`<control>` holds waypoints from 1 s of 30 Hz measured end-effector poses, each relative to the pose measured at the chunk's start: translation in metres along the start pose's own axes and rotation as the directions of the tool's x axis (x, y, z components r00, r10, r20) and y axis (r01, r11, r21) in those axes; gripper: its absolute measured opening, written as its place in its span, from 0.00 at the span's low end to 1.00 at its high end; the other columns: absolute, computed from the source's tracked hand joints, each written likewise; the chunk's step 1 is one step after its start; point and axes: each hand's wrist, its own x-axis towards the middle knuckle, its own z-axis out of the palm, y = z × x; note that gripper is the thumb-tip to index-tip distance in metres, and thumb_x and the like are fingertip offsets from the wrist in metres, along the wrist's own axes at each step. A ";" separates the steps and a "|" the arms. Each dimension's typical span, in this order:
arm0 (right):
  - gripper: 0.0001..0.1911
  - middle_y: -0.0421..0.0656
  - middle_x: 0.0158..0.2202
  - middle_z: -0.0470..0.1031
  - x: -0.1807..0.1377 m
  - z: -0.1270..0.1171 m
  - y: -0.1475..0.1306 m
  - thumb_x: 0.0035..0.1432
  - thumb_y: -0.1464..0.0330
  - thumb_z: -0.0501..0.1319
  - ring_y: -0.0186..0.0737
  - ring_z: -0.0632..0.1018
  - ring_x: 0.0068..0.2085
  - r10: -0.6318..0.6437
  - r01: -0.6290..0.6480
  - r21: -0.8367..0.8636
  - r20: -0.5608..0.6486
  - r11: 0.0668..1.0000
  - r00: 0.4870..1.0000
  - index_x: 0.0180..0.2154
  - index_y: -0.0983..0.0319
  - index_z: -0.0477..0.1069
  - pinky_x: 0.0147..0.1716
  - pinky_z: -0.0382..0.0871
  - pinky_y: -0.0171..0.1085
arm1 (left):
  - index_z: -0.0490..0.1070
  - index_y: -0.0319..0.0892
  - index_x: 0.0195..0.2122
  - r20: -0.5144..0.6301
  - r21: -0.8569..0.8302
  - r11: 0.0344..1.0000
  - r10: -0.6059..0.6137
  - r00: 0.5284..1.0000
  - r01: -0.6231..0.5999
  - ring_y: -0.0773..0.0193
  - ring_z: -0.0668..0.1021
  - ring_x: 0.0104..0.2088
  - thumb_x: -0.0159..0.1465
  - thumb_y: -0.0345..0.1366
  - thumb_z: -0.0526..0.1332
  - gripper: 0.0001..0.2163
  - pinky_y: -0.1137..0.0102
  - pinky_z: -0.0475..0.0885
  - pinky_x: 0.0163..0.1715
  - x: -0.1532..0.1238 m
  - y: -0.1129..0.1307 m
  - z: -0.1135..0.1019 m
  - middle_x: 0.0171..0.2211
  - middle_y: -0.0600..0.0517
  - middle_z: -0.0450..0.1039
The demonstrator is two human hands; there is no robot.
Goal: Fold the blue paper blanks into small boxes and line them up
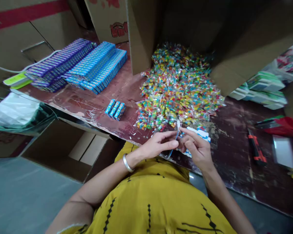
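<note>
A small blue and white carton (177, 136), thin and seen nearly edge-on, stands between my hands at the table's front edge. My left hand (158, 144), with a silver bangle at the wrist, grips it between thumb and fingers. From the other side my right hand (197, 148) has its fingers bent against the carton, the index finger close to its white top flap. Flat blue and white cartons (203, 134) lie partly hidden under my right hand. Just beyond is a large heap of clear packets of colourful candies (178, 94).
Three blue boxes (115, 109) stand left of the heap. Rows of blue boxes (95, 66) and purple boxes (61, 63) are farther back. An open cardboard box (56, 149) sits below the table edge. A red-black cutter (257, 148) lies at right, near green-white boxes (266, 86).
</note>
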 end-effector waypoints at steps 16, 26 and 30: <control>0.07 0.41 0.32 0.76 0.004 0.024 0.005 0.56 0.63 0.66 0.38 0.75 0.32 0.064 -0.086 -0.103 -0.199 0.991 0.978 0.35 0.60 0.75 0.32 0.72 0.36 | 0.74 0.37 0.37 -0.422 -0.003 0.999 0.036 0.906 -0.042 0.65 0.72 0.34 0.63 0.43 0.61 0.13 0.73 0.68 0.37 -0.013 -0.013 0.013 0.33 0.51 0.73; 0.12 0.38 0.29 0.72 0.020 0.055 0.016 0.56 0.66 0.66 0.34 0.71 0.26 -0.162 0.093 -0.159 -0.498 0.983 0.852 0.44 0.59 0.75 0.26 0.65 0.34 | 0.62 0.49 0.60 -0.475 0.020 0.996 0.090 0.876 -0.091 0.71 0.73 0.31 0.61 0.36 0.63 0.25 0.75 0.71 0.31 -0.015 -0.018 0.015 0.44 0.50 0.69; 0.05 0.40 0.30 0.74 0.019 0.052 0.020 0.60 0.67 0.61 0.37 0.73 0.30 -0.188 0.114 -0.197 -0.413 0.974 0.891 0.35 0.59 0.76 0.31 0.66 0.37 | 0.66 0.45 0.56 -0.363 -0.082 0.993 0.050 0.931 -0.086 0.64 0.75 0.40 0.62 0.34 0.62 0.20 0.73 0.72 0.39 -0.017 -0.019 0.009 0.45 0.49 0.72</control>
